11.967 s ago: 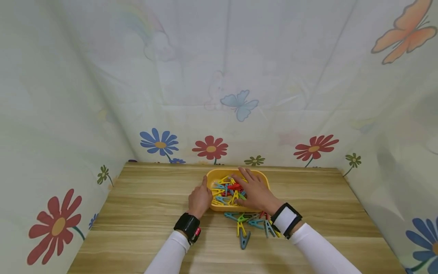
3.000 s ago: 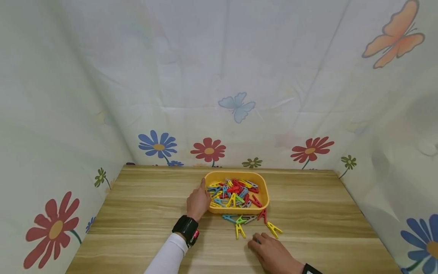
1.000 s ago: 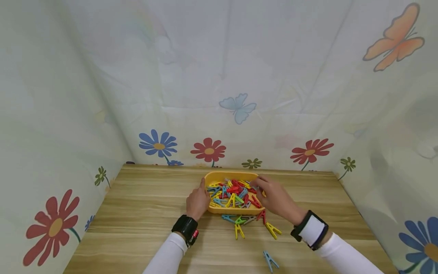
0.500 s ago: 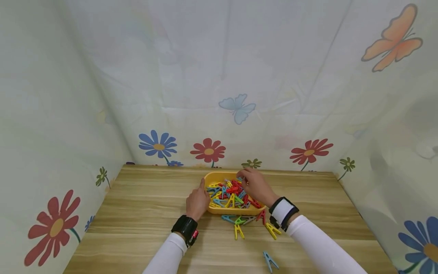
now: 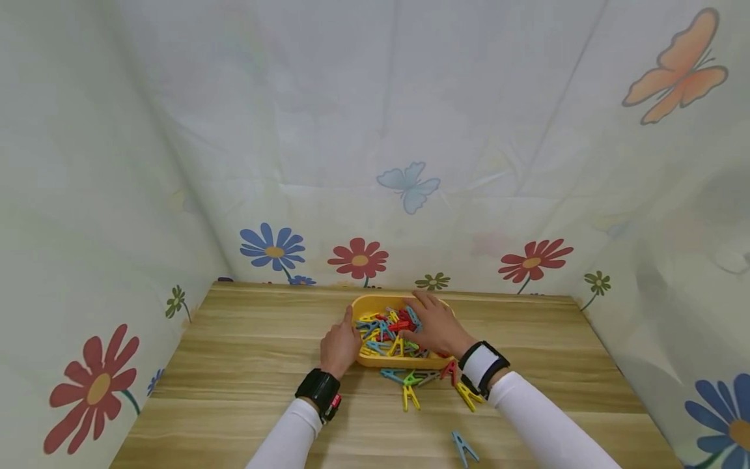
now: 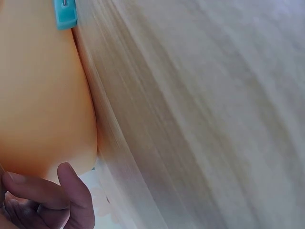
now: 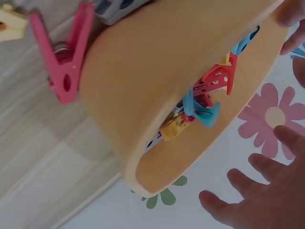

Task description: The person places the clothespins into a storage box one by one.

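Now the right hand (image 5: 436, 329) spreads straight fingers over the clothespins (image 5: 387, 329), the left hand (image 5: 340, 345) seemingly curled against the yellow tray (image 5: 375, 358).

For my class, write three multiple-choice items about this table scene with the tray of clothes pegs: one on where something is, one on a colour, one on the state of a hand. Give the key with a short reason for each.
1. Where does the lone blue peg lie?
A. inside the tray
B. on the table, nearer the person than the other loose pegs
C. on the cloth wall

2. What colour is the tray?
A. yellow-orange
B. green
C. white

3. How is the right hand?
A. curled into a fist on the bare table
B. gripping the lone blue peg
C. fingers spread over the pegs in the tray

Key: 1 B, it lies apart on the wood near the bottom edge of the head view. 2 A, rim and wall show yellow-orange in all views. 3 C, the right wrist view shows straight, spread fingers and the head view shows the hand over the tray.
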`<action>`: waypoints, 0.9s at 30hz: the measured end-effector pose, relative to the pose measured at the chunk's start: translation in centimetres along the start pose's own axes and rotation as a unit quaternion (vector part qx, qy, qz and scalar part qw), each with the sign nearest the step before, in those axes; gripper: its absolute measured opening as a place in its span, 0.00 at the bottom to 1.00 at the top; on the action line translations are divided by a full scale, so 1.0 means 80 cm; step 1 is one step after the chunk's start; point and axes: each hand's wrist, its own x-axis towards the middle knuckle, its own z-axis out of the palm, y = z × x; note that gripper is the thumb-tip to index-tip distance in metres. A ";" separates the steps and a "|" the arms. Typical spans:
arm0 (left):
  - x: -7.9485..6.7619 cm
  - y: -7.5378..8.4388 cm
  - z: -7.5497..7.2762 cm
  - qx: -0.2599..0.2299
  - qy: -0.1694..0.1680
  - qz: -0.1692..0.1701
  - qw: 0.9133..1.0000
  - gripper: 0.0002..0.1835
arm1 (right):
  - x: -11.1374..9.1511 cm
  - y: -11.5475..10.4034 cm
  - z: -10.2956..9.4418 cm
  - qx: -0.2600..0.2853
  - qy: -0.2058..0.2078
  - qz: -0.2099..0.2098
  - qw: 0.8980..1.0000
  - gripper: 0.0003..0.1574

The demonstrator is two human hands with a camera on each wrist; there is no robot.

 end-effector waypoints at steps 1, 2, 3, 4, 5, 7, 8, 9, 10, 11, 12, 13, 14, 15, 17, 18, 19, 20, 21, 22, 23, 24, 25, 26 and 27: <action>0.000 0.000 0.000 0.001 0.000 -0.001 1.000 0.31 | -0.004 -0.001 -0.001 -0.005 -0.005 -0.004 1.000 0.47; 0.000 -0.001 0.000 0.002 -0.001 -0.001 1.000 0.31 | -0.009 -0.002 -0.003 -0.009 -0.007 -0.008 1.000 0.49; 0.000 -0.001 0.000 0.003 0.001 0.001 1.000 0.31 | -0.013 -0.002 -0.005 -0.011 -0.008 -0.011 1.000 0.51; 0.000 -0.002 0.000 0.003 0.003 0.002 1.000 0.30 | -0.017 -0.003 -0.007 -0.014 -0.009 -0.015 1.000 0.52; 0.000 -0.002 -0.001 0.003 0.004 0.003 1.000 0.31 | -0.021 -0.004 -0.010 -0.017 -0.008 -0.018 1.000 0.53; 0.001 -0.002 0.000 0.003 0.004 0.004 1.000 0.30 | -0.030 -0.006 -0.016 -0.019 -0.009 -0.017 1.000 0.55; 0.001 -0.002 0.000 0.003 0.004 0.005 1.000 0.31 | -0.034 -0.007 -0.019 -0.020 -0.007 -0.019 1.000 0.56; 0.000 -0.002 0.000 0.004 0.004 0.005 1.000 0.31 | -0.039 -0.008 -0.023 -0.019 -0.008 -0.020 1.000 0.57; 0.000 -0.002 0.000 0.003 0.003 0.004 1.000 0.30 | -0.045 -0.010 -0.026 -0.020 -0.006 -0.021 1.000 0.57; 0.000 -0.001 0.000 0.002 0.001 0.003 1.000 0.31 | -0.050 -0.011 -0.030 -0.019 -0.006 -0.020 1.000 0.57; 0.000 -0.001 0.000 0.001 -0.001 0.002 1.000 0.30 | -0.057 -0.013 -0.033 -0.019 -0.004 -0.020 1.000 0.58; 0.000 0.000 -0.001 0.000 -0.002 0.002 1.000 0.30 | -0.064 -0.015 -0.037 -0.018 -0.002 -0.022 1.000 0.58; 0.000 0.000 -0.001 0.001 -0.004 0.001 1.000 0.30 | -0.072 -0.017 -0.040 -0.018 0.000 -0.024 1.000 0.59; -0.001 0.001 -0.002 0.002 -0.005 0.001 1.000 0.30 | -0.079 -0.019 -0.043 -0.019 0.000 -0.024 1.000 0.59; -0.001 0.001 -0.002 0.003 -0.007 0.000 1.000 0.30 | -0.094 -0.022 -0.045 -0.024 0.003 -0.027 0.999 0.60; -0.001 0.001 -0.002 0.003 -0.007 0.000 1.000 0.30 | -0.101 -0.023 -0.046 -0.026 0.005 -0.029 0.999 0.61; -0.001 0.001 -0.002 0.004 -0.007 0.000 1.000 0.30 | -0.109 -0.024 -0.046 -0.028 0.003 -0.029 0.999 0.61; -0.001 0.001 -0.002 0.004 -0.006 0.000 1.000 0.30 | -0.116 -0.024 -0.046 -0.031 0.003 -0.029 0.999 0.61; 0.000 0.001 -0.002 0.004 -0.005 0.001 1.000 0.30 | -0.124 -0.024 -0.046 -0.034 0.000 -0.028 0.999 0.61; 0.000 0.001 -0.003 0.004 -0.004 0.002 1.000 0.30 | -0.131 -0.024 -0.045 -0.035 -0.001 -0.027 0.999 0.61; 0.000 0.001 -0.003 0.004 -0.004 0.003 1.000 0.30 | -0.138 -0.024 -0.044 -0.034 -0.006 -0.023 0.999 0.62; 0.000 0.001 -0.003 0.002 -0.005 0.004 1.000 0.31 | -0.145 -0.024 -0.043 -0.035 -0.012 -0.018 0.999 0.62; 0.000 0.001 -0.003 0.003 -0.004 0.004 1.000 0.31 | -0.152 -0.024 -0.042 -0.037 -0.018 -0.013 0.999 0.63; 0.001 0.001 -0.003 0.004 -0.005 0.004 1.000 0.31 | -0.158 -0.024 -0.040 -0.038 -0.023 -0.011 0.999 0.63; 0.001 0.000 -0.002 0.005 -0.005 0.003 1.000 0.31 | -0.164 -0.024 -0.039 -0.041 -0.029 -0.008 0.999 0.64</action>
